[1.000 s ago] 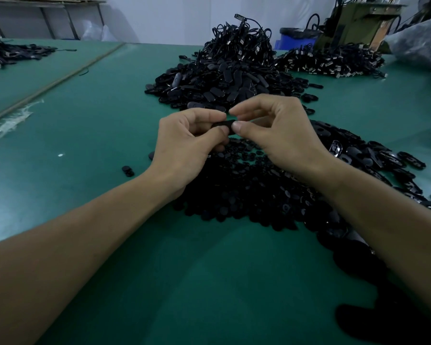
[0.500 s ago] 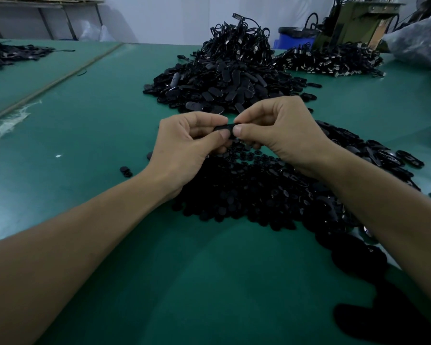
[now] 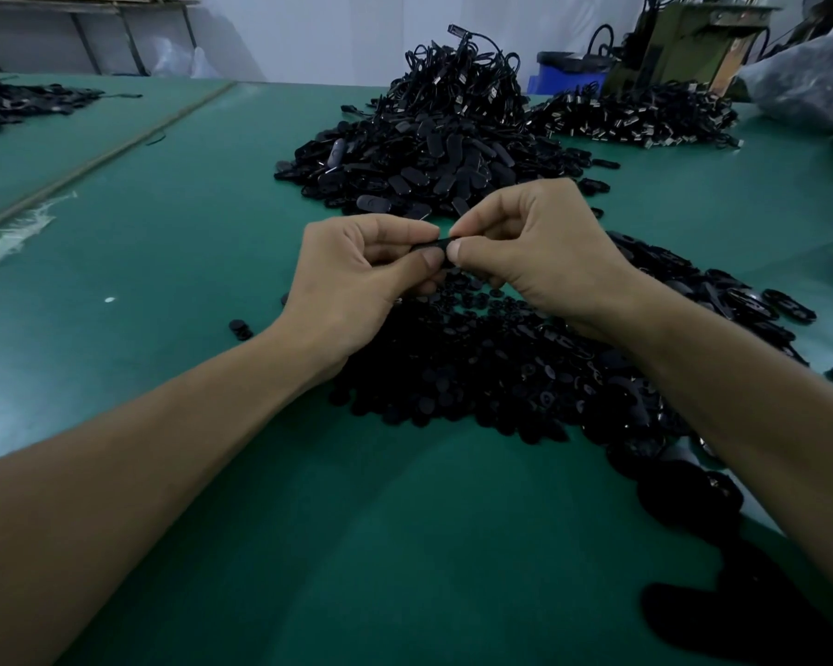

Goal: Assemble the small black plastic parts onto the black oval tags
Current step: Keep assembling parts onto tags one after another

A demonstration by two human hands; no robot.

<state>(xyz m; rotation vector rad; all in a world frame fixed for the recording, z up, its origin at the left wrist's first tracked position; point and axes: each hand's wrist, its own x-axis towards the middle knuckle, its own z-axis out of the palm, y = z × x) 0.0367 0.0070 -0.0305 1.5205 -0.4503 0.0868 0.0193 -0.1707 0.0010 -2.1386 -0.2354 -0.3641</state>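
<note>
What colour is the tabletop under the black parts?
Dark green tabletop, clearest in the head view.

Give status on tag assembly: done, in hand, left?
Done: can't confirm; the oval tag pile beyond the hands may be finished or raw stock. In hand: left hand and right hand pinch one black piece between their fingertips. Left: plenty, a wide heap of small parts under the hands and loose tags at right.

black oval tags (image 3: 419,170), green table (image 3: 174,262), blue bin (image 3: 566,79)

Two hands were up, left hand (image 3: 352,276) and right hand (image 3: 539,247); one tag (image 3: 435,244) between them; four black heaps (image 3: 429,170) lay around; one blue bin (image 3: 566,79).
</note>
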